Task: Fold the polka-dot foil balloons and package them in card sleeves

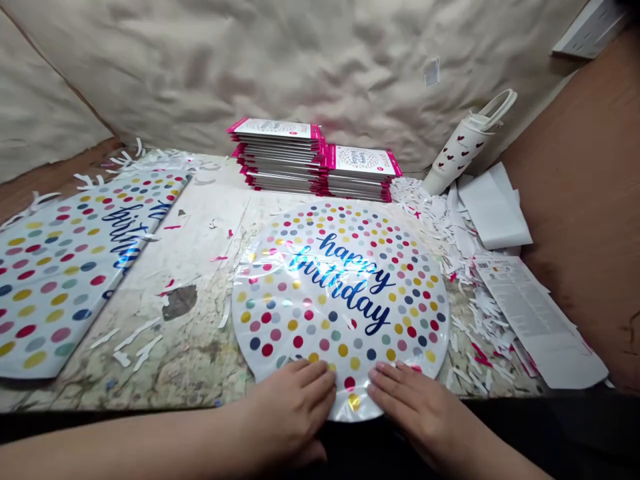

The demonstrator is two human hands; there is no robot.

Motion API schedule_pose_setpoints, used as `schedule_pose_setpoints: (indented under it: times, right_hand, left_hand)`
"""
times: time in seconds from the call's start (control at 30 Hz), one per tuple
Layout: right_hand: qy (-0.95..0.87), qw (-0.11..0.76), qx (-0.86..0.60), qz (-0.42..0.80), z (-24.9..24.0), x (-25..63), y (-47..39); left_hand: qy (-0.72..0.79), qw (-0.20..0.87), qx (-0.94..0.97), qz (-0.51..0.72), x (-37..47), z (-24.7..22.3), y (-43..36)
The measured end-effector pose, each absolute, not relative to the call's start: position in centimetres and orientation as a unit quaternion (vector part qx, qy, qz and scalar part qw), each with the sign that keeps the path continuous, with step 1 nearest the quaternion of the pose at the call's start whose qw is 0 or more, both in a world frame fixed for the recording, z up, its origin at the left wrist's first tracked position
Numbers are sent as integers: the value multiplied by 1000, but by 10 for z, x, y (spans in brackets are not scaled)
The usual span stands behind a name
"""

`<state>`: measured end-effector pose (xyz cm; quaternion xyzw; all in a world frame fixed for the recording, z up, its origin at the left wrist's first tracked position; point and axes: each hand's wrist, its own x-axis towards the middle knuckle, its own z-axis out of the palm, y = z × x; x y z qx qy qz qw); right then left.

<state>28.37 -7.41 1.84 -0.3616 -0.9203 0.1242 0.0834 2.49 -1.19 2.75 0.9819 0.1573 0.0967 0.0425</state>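
Note:
A round white foil sheet (345,287) with coloured dots and blue "happy birthday" lettering lies flat on the worktable (200,380). My left hand (297,407) rests on its lower left edge, fingers stretched out, with the thumb lower and off the foil. On the lower right edge lies my right hand (413,403), its fingers flat and pointing up and to the left. Between the two hands the foil's bottom edge shows at the table's front edge. Neither hand is wrapped around anything.
More dotted foil (60,267), folded, lies at left. Flat pink-edged packets stand in a taller stack (280,157) and a lower stack (360,173) at the back. A white tumbler (457,153), paper shreds (430,213) and a printed sheet (540,320) are at right.

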Motion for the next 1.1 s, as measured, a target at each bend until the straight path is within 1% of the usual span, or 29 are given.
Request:
schedule_pose_setpoints:
  times: [0.07,0.17,0.2,0.3,0.37,0.43,0.5,0.57,0.63,0.7,0.73,0.77,0.8,0.83,0.93,1.0,1.1]
  right_hand:
    - [-910,121,-365,154,21,285,-75]
    - [-877,125,-392,246,30,277,-59]
    - [-863,119,-417,259,32,272,-50]
    - [-834,95,-488,240,33,256,-24]
    - [-839,62,-471,264,36,255,-15]
    - [-842,17,-417,343,45,264,-15]
    - [-824,-5,-379,422,57,277,-24]
    - [-810,9,-393,436,66,283,-36]
    - [-816,41,-427,388,67,278,-47]
    - [-824,60,-447,344,62,263,-52]
    - [-825,68,-455,329,58,255,-52]
    - [-825,77,-464,313,54,246,-50]
    - [-828,84,-473,290,51,239,-48]
    - [-832,89,-481,261,48,234,-44]
    - [-841,129,-496,173,43,231,-36]
    - [-834,192,-496,146,44,238,-37]
    - [-822,286,-476,127,47,249,-46]
  left_hand:
    - [145,11,978,149,16,12,-35]
    - [154,-17,969,191,15,6,-40]
    - [154,-19,968,196,17,7,-38]
    - [153,-29,970,185,24,8,-38]
    - [157,-30,973,165,26,7,-42]
    - [166,0,976,142,26,7,-44]
    - [202,86,969,110,25,12,-41]
    - [270,225,934,62,25,21,-29]
    - [341,377,861,-9,27,31,-9]
    - [372,495,782,-77,31,41,13]
    - [378,527,755,-98,35,45,22]
    - [380,537,746,-105,38,49,28]
    - [382,520,757,-100,41,53,31]
    - [385,479,784,-86,42,56,31]
    - [358,290,886,-57,26,68,17]
    - [345,183,919,-46,-2,78,7]
    - [401,38,915,27,-50,92,7]
